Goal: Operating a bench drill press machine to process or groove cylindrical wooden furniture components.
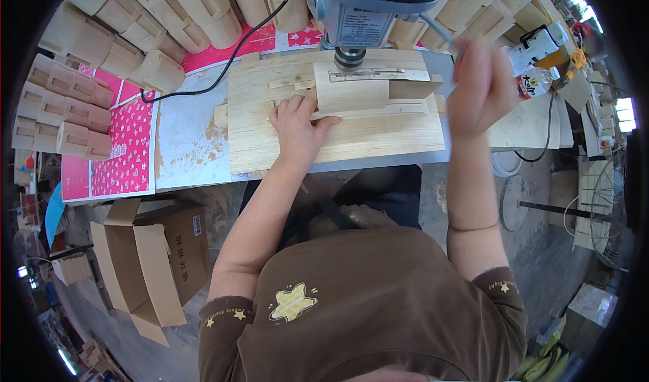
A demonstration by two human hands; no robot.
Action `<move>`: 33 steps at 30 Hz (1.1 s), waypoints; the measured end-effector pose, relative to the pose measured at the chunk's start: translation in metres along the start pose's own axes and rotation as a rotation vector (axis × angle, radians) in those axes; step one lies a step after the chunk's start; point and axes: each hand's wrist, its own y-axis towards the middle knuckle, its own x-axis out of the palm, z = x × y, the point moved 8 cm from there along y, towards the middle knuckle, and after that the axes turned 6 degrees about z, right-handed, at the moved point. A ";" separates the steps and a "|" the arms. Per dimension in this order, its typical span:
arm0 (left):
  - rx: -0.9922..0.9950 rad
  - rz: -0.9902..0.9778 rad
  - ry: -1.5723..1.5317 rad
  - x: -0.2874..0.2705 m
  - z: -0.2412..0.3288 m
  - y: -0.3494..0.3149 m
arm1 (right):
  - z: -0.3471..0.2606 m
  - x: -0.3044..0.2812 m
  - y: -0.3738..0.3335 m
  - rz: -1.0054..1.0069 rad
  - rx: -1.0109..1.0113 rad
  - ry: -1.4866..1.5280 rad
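A curved, pale wooden piece (pixel 351 98) with a slot in it lies on a flat wooden board (pixel 270 142). My left hand (pixel 297 122) holds its left end, thumb along the near side and fingers at the far left. Right above the piece is the chuck (pixel 349 59) of a bench drill press (pixel 372 17); whether a bit touches the wood I cannot tell. My right hand (pixel 480 88) is raised at the right, blurred by motion, with its fingers closed round the end of the drill press lever (pixel 437 28).
Slotted wooden cylinders (pixel 162 71) stand in rows at the back and left, on a pink patterned sheet (pixel 122 155). A black cable (pixel 230 64) crosses the table's left side. Bottles (pixel 537 82) stand at the right. An open cardboard box (pixel 159 260) sits on the floor.
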 end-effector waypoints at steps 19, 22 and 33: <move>-0.106 -0.127 -0.291 -0.010 -0.015 0.015 | 0.067 0.038 -0.097 -0.849 0.081 -0.430; -0.129 -0.111 -0.362 -0.044 -0.026 0.004 | 0.069 0.033 -0.103 -0.842 0.104 -0.398; -0.977 -0.011 -0.881 -0.116 -0.082 -0.021 | 0.033 0.044 -0.107 -0.826 0.077 -0.363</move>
